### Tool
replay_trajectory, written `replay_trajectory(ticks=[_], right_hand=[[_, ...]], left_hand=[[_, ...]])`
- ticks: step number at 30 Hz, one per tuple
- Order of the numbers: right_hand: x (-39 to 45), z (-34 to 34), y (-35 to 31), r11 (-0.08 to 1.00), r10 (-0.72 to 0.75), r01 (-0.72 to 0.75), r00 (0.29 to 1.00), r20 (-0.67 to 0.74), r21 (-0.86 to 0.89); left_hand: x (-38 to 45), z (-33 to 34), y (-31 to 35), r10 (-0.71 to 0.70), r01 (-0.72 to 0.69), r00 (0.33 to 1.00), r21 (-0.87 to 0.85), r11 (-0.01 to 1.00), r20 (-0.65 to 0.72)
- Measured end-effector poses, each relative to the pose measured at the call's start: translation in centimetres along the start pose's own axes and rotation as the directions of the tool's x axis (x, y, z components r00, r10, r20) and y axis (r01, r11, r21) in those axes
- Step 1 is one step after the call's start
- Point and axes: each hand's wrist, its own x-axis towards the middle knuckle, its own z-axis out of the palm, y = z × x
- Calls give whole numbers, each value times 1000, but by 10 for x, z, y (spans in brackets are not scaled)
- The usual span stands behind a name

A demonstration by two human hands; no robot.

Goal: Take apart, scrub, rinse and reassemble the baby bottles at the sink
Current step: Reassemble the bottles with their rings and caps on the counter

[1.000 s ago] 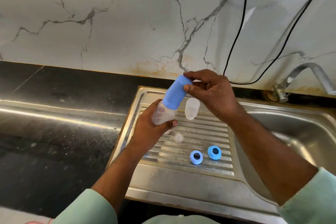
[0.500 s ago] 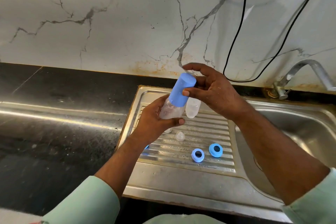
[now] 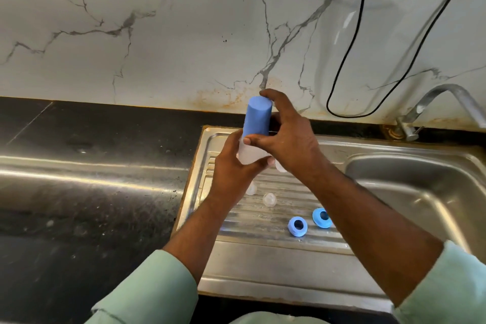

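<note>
Nearest, two blue rings (image 3: 297, 226) and two clear teats (image 3: 269, 199) lie apart on the ribbed draining board (image 3: 263, 252), likely spread out so each part can be reached. Above them the left hand (image 3: 231, 168) wraps the clear bottle (image 3: 248, 154) from below, bracing it, while the right hand (image 3: 286, 137) curls round the blue cap (image 3: 257, 119), thumb at its lower edge, probably to work it on or off. Further right stands the tap (image 3: 441, 102) over the basin.

Two rings (image 3: 297, 226) lie side by side on the drainboard (image 3: 263, 258), left of the basin (image 3: 420, 187).
</note>
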Motion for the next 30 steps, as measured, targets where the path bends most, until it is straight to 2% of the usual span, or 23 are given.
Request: replay_trajectory(ticks=[2,6,10,13,17,27,30], right_hand=[[10,24,-2,999,-3,3,1000,6,37],[36,84,-9,999,-34,30,991,132,30],[63,130,-6,999,29,-24,986,166,-37],[79,157,5,990,93,-66,970,226,-125],[92,181,21,970,174,-119,950,260,-213],[113,209,49,931,286,-188,908,306,-314],[106,199,51,936,285,-203,917,280,-289]], left_hand=[[8,-18,-12,-3,5,999,41,999,-33],[24,-71,-52,-19,38,987,115,993,-161],[44,-120,-98,-101,136,972,160,978,-214],[64,-145,-137,-192,231,961,191,954,-201],[81,-152,-166,-240,268,956,175,947,-166],[85,-145,-180,-213,232,968,150,961,-131],[66,-145,-174,-279,314,934,142,939,-221]])
